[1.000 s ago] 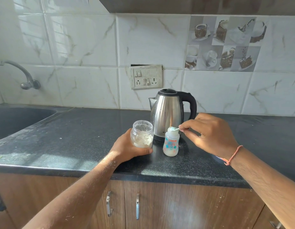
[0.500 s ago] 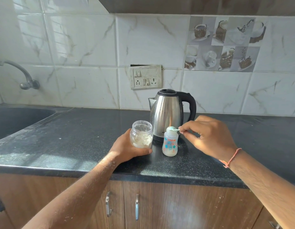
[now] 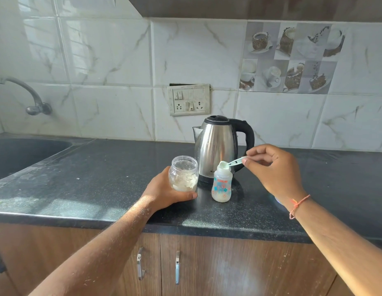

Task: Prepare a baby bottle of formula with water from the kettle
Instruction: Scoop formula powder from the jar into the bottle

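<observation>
A small open baby bottle (image 3: 221, 185) with printed shapes stands on the black counter (image 3: 100, 189), milky white at its bottom. My right hand (image 3: 273, 171) pinches the handle of a small clear scoop (image 3: 233, 162), whose bowl sits tipped over the bottle's mouth. Left of the bottle stands an open clear jar (image 3: 183, 173) holding white formula powder, and my left hand (image 3: 164, 192) grips it from the near side. The steel kettle (image 3: 218, 150) with a black lid and handle stands just behind both.
A dark sink (image 3: 19, 154) with a wall tap (image 3: 25, 95) lies at the far left. A switch and socket plate (image 3: 189, 99) is on the tiled wall behind the kettle. Wooden cabinet doors with metal handles (image 3: 158, 265) are below the counter edge.
My right hand has risen slightly and turned the scoop, so its bowl now tips over the bottle's mouth. My left hand and the jar have stayed put.
</observation>
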`<state>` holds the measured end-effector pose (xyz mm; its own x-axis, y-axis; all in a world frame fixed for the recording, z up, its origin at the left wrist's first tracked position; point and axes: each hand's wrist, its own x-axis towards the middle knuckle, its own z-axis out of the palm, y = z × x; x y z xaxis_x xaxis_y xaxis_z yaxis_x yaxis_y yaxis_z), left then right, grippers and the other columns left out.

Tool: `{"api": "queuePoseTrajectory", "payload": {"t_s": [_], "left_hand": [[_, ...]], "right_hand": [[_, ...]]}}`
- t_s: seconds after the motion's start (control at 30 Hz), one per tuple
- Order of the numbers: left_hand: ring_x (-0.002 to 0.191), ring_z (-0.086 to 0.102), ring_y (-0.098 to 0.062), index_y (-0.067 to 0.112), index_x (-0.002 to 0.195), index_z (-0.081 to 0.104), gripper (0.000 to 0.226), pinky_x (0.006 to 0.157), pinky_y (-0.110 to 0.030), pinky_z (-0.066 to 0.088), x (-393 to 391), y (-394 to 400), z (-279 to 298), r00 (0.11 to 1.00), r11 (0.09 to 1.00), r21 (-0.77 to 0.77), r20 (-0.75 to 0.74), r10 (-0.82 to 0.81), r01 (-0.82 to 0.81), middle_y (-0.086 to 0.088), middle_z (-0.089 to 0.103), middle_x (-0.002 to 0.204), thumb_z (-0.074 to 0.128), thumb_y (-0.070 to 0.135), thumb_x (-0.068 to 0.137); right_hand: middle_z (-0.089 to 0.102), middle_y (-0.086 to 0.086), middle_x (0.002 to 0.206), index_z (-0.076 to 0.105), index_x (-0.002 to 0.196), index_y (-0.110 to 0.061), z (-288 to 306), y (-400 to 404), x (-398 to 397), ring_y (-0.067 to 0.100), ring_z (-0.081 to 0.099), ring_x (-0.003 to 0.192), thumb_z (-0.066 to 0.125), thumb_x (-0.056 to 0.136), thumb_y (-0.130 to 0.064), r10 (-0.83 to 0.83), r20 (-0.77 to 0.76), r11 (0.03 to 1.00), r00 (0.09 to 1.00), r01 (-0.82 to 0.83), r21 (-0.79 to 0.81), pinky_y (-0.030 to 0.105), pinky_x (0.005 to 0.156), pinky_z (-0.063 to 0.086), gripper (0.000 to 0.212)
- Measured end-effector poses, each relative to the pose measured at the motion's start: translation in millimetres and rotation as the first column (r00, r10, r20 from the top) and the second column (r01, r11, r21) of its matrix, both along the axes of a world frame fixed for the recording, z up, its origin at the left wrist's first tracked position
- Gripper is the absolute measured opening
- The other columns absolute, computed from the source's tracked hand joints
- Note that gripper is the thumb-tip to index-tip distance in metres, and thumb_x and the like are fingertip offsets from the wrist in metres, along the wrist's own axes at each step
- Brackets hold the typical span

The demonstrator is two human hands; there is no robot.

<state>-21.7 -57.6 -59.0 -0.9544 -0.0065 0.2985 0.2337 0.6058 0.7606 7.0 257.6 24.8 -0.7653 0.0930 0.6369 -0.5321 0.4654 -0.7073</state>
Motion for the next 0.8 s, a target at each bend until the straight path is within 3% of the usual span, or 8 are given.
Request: {"api": "queuePoseTrajectory", "payload": {"t_s": [0.17,0.3,0.47,0.67,0.8], "left_hand": [[0.112,0.073,0.000,0.043,0.133,0.063,0.098,0.106,-0.042,0.061,0.3,0.4,0.9,1.000,1.000,-0.005,0.000,-0.007,0.007,0.024,0.078,0.119,0.100,0.074,0.047],[0.113,0.074,-0.001,0.043,0.134,0.063,0.098,0.106,-0.041,0.061,0.7,0.3,1.3,1.000,1.000,0.003,0.004,-0.016,0.016,0.024,0.078,0.120,0.101,0.073,0.048],[0.113,0.073,-0.001,0.044,0.135,0.062,0.100,0.106,-0.042,0.061,1.4,0.8,2.0,1.000,1.000,-0.004,0.003,-0.009,0.009,0.024,0.077,0.121,0.100,0.074,0.047],[0.114,0.073,-0.002,0.044,0.135,0.062,0.099,0.107,-0.043,0.061,2.6,1.3,3.0,1.000,1.000,0.001,0.006,-0.013,0.013,0.024,0.077,0.122,0.099,0.073,0.048],[0.114,0.073,-0.003,0.043,0.135,0.062,0.099,0.106,-0.045,0.061,3.9,2.1,4.4,1.000,1.000,-0.002,0.003,-0.016,0.016,0.024,0.077,0.121,0.099,0.073,0.048]], "right_hand": [[0.085,-0.004,0.091,0.077,0.100,-0.021,3.3,-0.7,-3.6,0.007,0.064,0.057,0.088,0.089,-0.015,0.055,0.263,0.940,0.963,0.039,-0.340,0.024,0.047,0.047,0.017],[0.081,-0.004,0.089,0.078,0.102,-0.021,4.4,0.5,-9.3,0.012,0.068,0.061,0.093,0.085,-0.017,0.122,0.364,0.855,0.923,0.089,-0.512,0.023,0.045,0.047,0.023],[0.081,-0.005,0.080,0.078,0.102,-0.022,6.1,-8.5,-17.9,0.012,0.068,0.058,0.095,0.082,-0.016,0.202,0.394,0.782,0.897,0.094,-0.616,0.020,0.042,0.048,0.027],[0.073,-0.005,0.080,0.079,0.097,-0.022,17.7,-49.4,-23.8,0.009,0.060,0.063,0.091,0.085,-0.016,0.235,0.334,0.835,0.913,-0.013,-0.550,0.020,0.044,0.045,0.018],[0.078,-0.013,0.070,0.079,0.090,-0.023,19.9,-88.4,-23.5,-0.003,0.067,0.061,0.089,0.087,-0.014,0.185,0.230,0.952,0.955,-0.116,-0.285,0.022,0.058,0.051,0.013]]}}
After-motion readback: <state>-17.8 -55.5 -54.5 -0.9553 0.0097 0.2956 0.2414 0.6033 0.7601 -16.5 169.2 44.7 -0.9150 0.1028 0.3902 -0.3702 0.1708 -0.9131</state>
